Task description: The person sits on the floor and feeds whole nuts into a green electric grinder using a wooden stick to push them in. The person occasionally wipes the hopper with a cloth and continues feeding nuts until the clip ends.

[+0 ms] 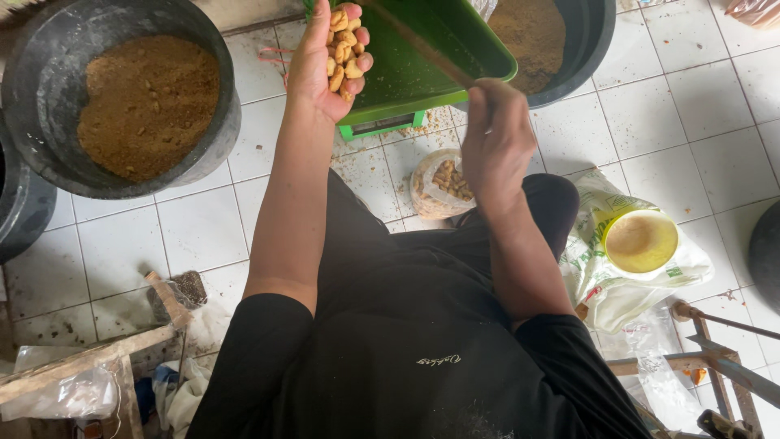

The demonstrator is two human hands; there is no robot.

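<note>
Here, a heap of small tan nut-like pieces lies in the cupped left hand, whose palm faces up and whose fingers curl loosely together round the heap, holding it against the palm. Just past those fingertips sits a green tray, tilted, its near rim beside the thumb side of the left hand. A thin brown stick lies slanted across the tray's bed and runs down into the right hand, whose fingers are closed upon its lower end; only the back of that hand shows. Under the tray's near edge, below the left fingers, a green base stands on the white tiled floor, with crumbs scattered about it.

Just beside the right hand, toward the person's body, a clear plastic bag holding more tan pieces rests on the tiles between the knees. Beyond the right fingers, behind the tray, a dark tub holds brown powder. Well off from the left fingers, on the far left, a black bucket is filled with the same kind of brown powder. To the right of the right hand a yellow-rimmed round container rests on a white sack.
</note>
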